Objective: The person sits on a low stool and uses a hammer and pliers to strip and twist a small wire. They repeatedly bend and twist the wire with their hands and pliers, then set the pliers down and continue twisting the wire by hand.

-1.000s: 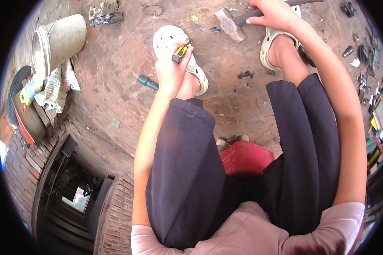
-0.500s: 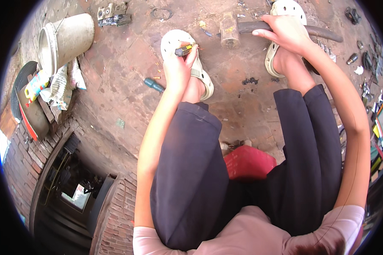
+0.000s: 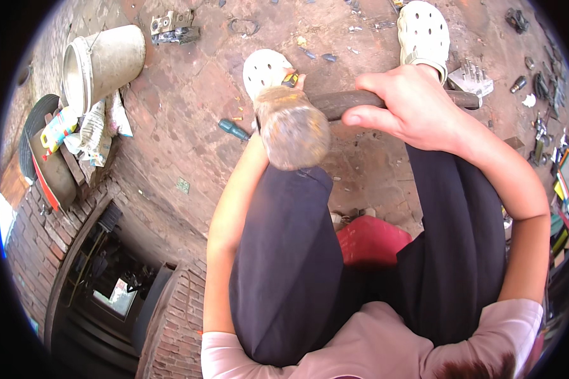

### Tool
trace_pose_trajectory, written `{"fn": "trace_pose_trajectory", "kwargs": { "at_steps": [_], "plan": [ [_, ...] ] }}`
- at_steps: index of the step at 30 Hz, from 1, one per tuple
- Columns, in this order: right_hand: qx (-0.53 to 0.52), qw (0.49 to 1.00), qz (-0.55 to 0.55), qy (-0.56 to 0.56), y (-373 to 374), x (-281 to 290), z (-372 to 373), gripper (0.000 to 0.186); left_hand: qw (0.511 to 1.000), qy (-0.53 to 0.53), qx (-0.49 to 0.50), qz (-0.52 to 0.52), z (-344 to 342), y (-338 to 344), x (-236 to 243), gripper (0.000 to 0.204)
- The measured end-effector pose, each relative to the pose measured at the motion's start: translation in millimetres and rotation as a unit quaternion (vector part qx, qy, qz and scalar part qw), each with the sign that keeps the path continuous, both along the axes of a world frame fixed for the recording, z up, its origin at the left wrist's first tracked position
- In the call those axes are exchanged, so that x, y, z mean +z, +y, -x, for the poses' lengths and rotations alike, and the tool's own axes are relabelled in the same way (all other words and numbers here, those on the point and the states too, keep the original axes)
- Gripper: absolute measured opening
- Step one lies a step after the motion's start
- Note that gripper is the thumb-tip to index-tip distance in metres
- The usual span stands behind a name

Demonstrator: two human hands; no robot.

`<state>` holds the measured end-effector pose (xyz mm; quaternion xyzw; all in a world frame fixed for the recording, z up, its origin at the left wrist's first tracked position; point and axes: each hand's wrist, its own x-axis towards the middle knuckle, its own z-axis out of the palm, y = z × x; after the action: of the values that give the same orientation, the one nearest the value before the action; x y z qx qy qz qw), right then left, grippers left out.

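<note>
Raised above the brick-red floor point(image 3: 189, 107), a hammer point(image 3: 294, 129) is gripped by its dark handle point(image 3: 351, 103) in the right hand point(image 3: 414, 104). The left hand point(image 3: 301, 81) is mostly hidden behind the blurred hammer head, but a yellow-and-black tool point(image 3: 291, 80) is seen pinched at its fingertips. Near the left forearm, a teal handle point(image 3: 234, 129) can be seen on the floor, and the left foot is covered by a white clog point(image 3: 263, 67).

The floor point(image 3: 177, 120) is brown-red, stained and worn, and the light falls bright on it. Toward eight o'clock stands a brick wall point(image 3: 41, 246); there, a dark framed opening point(image 3: 88, 331) shows one bright patch point(image 3: 117, 298) inside.
</note>
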<state>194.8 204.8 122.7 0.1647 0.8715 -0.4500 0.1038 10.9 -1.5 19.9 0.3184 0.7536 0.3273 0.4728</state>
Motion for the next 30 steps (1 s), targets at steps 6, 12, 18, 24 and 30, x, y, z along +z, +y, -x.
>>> {"fn": "trace_pose_trajectory", "kwargs": {
  "at_steps": [6,12,18,24,30],
  "plan": [
    [-0.036,0.997,-0.065,-0.033,-5.2,-6.6,0.7,0.054,0.972,0.2,-0.064,-0.109,19.8,-7.8,-55.9,0.037],
    [-0.233,0.971,0.001,0.061,8.4,-23.5,10.5,0.057,0.965,0.205,0.132,-0.095,13.4,-4.8,-44.6,0.015],
    [-0.314,0.946,0.078,0.01,19.1,-45.7,-12.8,0.062,0.967,0.206,0.144,-0.053,8.7,7.3,-28.9,0.016],
    [-0.281,0.954,0.104,-0.013,19.8,-51.3,-18.3,0.063,0.96,0.252,0.102,-0.071,6.1,8.4,-22.6,0.016],
    [-0.275,0.957,0.095,-0.011,18.2,-51.1,-13.5,0.064,0.956,0.277,0.057,-0.083,6.1,9.0,-20.3,0.017]
  ]
}}
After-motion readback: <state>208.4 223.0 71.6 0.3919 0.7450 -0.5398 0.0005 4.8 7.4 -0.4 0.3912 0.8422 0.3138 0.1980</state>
